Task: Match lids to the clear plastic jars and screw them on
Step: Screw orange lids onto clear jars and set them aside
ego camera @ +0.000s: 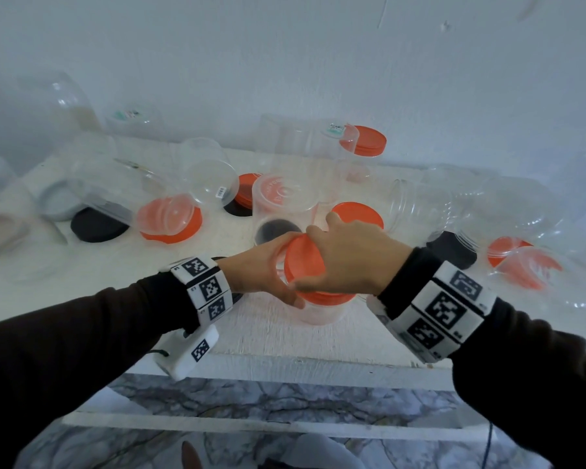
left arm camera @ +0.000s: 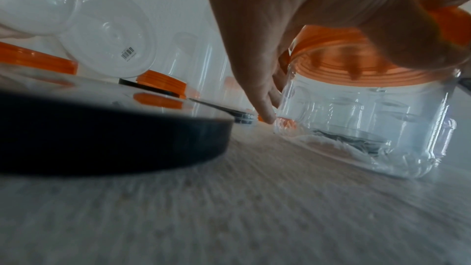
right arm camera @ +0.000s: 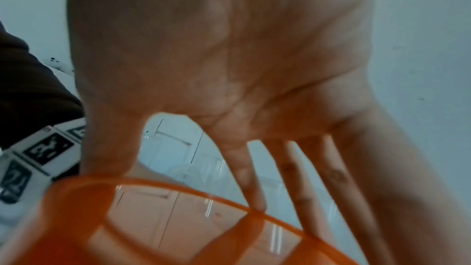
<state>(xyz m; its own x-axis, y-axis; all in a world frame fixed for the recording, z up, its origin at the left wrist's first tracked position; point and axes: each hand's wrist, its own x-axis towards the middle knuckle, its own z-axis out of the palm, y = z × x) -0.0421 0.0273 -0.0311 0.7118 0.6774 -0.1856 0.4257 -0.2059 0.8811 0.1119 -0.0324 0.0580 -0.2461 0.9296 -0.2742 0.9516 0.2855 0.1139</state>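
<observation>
While my left hand (ego camera: 268,269) steadies the clear jar (left arm camera: 356,120) on the worktop (ego camera: 217,238), my right hand (ego camera: 349,252) grips its orange lid (ego camera: 307,262), which likely needs further twisting.

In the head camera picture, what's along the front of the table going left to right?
Black lid → left hand → orange lid on the jar → right hand → lying jar.

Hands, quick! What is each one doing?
Left hand: grips the clear jar.
Right hand: grips the orange lid on it.
</observation>
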